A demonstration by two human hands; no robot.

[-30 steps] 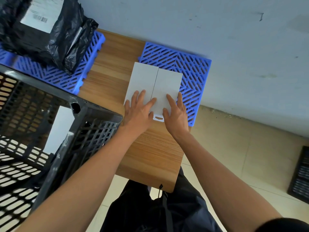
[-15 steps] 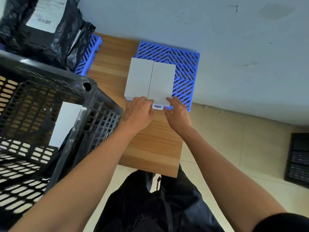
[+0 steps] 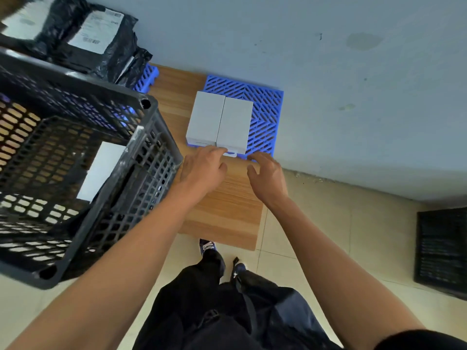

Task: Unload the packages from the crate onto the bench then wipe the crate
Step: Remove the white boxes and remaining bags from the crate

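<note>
Inside the crate [image 3: 141, 137], a white package [image 3: 101, 170] lies half hidden.

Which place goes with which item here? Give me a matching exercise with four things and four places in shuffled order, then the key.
Things
1. two white boxes
2. black mailer bag
3. white package
4. dark crate

Places
A. inside the crate
B. on the blue grid mat at the bench's far right end
C. on the bench's left part, in front of the bag
D. behind the crate, against the wall

Pairs: 1-B, 2-D, 3-A, 4-C
</note>
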